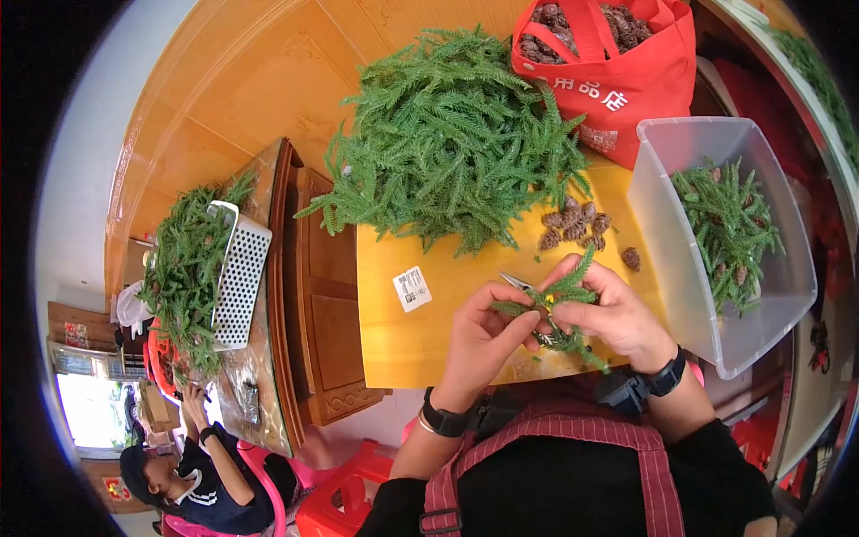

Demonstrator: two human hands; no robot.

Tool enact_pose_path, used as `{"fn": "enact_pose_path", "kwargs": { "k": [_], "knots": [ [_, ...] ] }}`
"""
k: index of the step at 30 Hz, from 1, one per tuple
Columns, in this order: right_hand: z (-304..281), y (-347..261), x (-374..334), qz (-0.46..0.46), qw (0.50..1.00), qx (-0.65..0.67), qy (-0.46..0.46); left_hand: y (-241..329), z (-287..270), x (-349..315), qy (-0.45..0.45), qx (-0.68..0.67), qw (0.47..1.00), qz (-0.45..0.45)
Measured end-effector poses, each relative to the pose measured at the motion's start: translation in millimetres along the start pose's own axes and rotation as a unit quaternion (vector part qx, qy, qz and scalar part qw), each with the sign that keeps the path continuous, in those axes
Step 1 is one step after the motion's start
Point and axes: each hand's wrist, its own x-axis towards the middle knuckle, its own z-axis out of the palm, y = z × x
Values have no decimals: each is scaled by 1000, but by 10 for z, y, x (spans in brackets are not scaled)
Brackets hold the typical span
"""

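Observation:
Low over the front of a yellow tabletop (385,345), both my hands are closed around a green artificial pine sprig (573,288). My left hand (488,338) pinches its lower left side between thumb and fingers. On the other side, my right hand (617,313) grips the stem with thumb and forefinger. A pointed metal tip (516,281) shows beside my left fingers; the rest of that tool is hidden. Small brown pine cones (573,224) lie just beyond my hands, with one cone (631,259) apart to the right.
A big heap of pine sprigs (456,143) fills the table's far side. Behind it stands a red bag (608,98) of pine cones. To the right is a translucent bin (769,327) holding finished-looking sprigs with cones. A co-worker (215,479) sits left by a white perforated basket (242,282).

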Motion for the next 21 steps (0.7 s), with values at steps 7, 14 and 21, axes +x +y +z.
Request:
{"fn": "enact_pose_path", "kwargs": {
  "k": [7,14,21],
  "knots": [
    [0,-77,1,25,1000,-2,8,-17,20,33,-1,-74,997,-12],
    [2,-165,16,70,996,-4,-56,-4,-14,29,-37,-93,995,-5],
    [-38,-114,17,81,995,34,-49,27,12,19,-24,-114,993,-12]
  ]
}}
